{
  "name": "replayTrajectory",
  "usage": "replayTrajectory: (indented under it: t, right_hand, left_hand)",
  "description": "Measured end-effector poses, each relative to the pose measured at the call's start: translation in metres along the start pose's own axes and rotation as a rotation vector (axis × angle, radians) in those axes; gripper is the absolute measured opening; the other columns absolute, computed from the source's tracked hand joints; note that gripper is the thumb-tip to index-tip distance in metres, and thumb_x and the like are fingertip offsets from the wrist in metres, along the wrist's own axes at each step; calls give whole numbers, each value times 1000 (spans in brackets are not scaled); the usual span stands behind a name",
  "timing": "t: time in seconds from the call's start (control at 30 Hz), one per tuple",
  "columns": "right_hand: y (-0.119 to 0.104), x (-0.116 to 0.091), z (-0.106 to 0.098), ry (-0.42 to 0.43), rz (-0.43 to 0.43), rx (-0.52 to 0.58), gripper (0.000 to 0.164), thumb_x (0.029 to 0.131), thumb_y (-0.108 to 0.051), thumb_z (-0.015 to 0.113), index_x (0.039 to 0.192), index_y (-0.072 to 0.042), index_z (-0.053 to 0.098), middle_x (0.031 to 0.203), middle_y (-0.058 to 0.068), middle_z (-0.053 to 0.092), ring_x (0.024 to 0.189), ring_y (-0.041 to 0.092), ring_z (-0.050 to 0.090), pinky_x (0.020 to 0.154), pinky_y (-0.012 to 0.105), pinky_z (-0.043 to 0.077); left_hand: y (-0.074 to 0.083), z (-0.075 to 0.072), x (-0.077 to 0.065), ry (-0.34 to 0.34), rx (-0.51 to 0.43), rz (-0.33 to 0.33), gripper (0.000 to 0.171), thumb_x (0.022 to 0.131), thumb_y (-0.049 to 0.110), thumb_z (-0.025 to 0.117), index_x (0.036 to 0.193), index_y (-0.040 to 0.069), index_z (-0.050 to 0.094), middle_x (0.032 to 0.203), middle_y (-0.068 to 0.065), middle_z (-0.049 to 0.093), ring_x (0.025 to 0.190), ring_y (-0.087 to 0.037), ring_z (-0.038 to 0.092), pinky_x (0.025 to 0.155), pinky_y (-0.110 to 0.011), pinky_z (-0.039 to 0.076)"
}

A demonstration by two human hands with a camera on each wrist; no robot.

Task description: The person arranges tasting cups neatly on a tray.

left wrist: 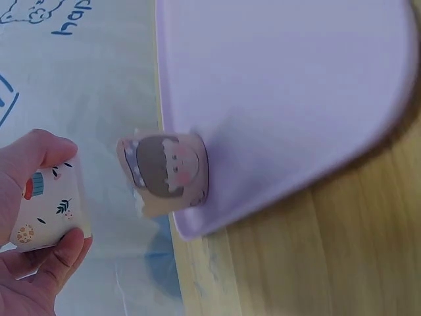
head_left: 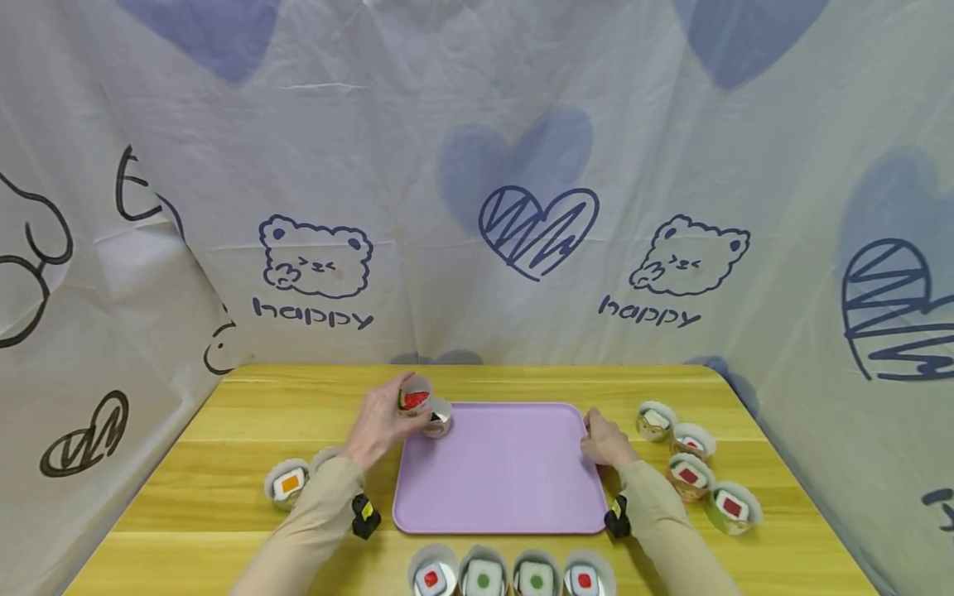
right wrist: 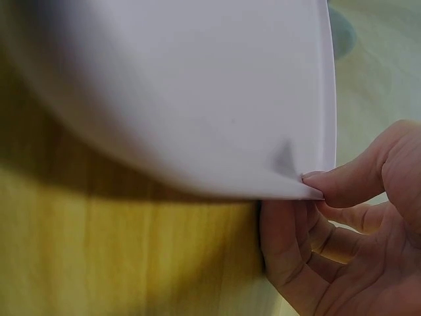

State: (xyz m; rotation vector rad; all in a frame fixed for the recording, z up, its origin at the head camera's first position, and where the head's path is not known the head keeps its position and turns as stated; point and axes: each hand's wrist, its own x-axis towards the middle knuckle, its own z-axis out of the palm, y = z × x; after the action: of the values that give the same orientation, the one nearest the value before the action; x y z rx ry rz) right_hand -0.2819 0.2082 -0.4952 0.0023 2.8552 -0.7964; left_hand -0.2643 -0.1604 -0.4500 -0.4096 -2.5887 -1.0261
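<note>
1 cup (head_left: 415, 396) in left hand (head_left: 380, 422), between thumb and fingers; 1 tray edge (head_left: 599, 498) in right hand (head_left: 607, 441)

Tray (head_left: 503, 472) smooth, matt, plastic-looking; surface (head_left: 238, 418) wood-grained, smooth, faintly glossy; held cup (left wrist: 49, 214) and corner cup (left wrist: 161, 174) thin printed paper; backdrop (head_left: 425, 290) creased, cloth-like; sleeves (head_left: 305, 526) matt cloth
</note>
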Motion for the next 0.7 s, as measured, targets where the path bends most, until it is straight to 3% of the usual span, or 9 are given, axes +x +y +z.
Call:
replayTrajectory:
  t: [0.37, 0.7]
  right_hand:
    - [-1, 1, 0, 3, 10, 7, 22, 91, -5, 53, 112, -1, 47, 91, 15, 57, 79, 30, 57, 62, 34, 50]
    - [-1, -1, -1, 5, -3, -5, 23, 90, -5, 53, 112, 0, 47, 92, 16, 58, 80, 30, 57, 65, 37, 51]
  left_hand:
    - [18, 17, 9, -13, -3, 19, 70, 77, 16, 85, 136, -6, 54, 116, -24, 71, 103, -35, 70, 89, -47, 60]
    - [30, 31, 17, -8, 63, 56, 68, 78, 21, 85, 133, -5, 55, 114, -23, 73, 100, -36, 71, 88, -48, 60]
